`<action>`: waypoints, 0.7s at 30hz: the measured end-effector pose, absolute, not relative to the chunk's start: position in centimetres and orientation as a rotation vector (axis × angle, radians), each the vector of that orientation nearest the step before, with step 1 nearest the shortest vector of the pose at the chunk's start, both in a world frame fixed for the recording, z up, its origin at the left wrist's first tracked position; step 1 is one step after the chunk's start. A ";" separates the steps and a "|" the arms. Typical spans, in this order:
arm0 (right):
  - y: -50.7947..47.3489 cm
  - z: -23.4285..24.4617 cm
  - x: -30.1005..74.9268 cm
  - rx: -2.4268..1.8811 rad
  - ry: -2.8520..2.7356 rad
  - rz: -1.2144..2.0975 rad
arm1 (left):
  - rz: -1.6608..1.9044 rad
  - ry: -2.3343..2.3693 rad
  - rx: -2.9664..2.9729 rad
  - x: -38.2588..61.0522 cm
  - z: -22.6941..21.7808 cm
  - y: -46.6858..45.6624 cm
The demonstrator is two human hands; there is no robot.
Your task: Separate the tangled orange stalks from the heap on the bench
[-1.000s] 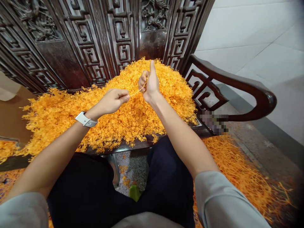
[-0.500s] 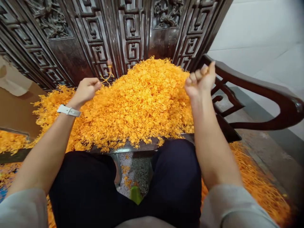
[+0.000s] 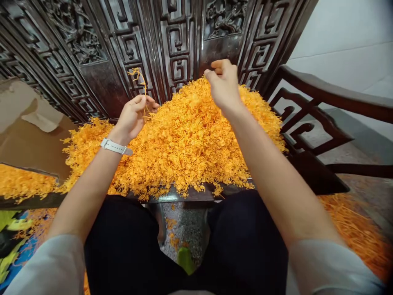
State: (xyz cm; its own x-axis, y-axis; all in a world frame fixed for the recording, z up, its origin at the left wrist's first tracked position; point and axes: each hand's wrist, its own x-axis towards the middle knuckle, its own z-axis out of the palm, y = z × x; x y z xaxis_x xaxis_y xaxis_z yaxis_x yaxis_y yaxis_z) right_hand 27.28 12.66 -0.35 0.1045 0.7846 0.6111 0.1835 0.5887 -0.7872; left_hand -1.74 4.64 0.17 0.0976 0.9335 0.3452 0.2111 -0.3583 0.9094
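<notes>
1. Dark carved wood panels (image 3: 172, 37) filled the background from ten to one o'clock, and a curved armrest (image 3: 331, 94) ran off toward three o'clock beside a pale tiled wall.
2. On the surface (image 3: 172, 196) directly ahead lay a large heap of orange plastic pieces (image 3: 190, 139), tangled and branching, spilling right up to its near edge.
3. At eleven o'clock the left hand (image 3: 133, 116), with a white watch (image 3: 115, 146) on its wrist, had its grip closed in a pinch on a thin orange strand (image 3: 139, 80) that stood up from the fingers above the heap.
4. At twelve o'clock the right hand (image 3: 222, 84) hovered over the top of the heap, fingers curled inward; whether that grip had hold of anything could not be told from this angle.
5. More orange material lay on the floor at four o'clock (image 3: 353, 229) and in a lower spread at nine o'clock (image 3: 21, 182), with a few bits on the speckled floor between the knees at six o'clock.
6. Judging by the bulk of the heap against the single strand in hand, the sorting looked far from finished: most pieces were still tangled together.
</notes>
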 end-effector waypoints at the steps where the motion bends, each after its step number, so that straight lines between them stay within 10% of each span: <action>1: 11.3 -0.8 26.3 -0.836 -1.439 0.638 | 1.297 1.119 1.683 -1.4 0.2 4.5; 21: 5.8 -1.9 22.5 -0.533 -0.947 1.243 | 0.798 1.077 2.160 3.1 -3.9 1.8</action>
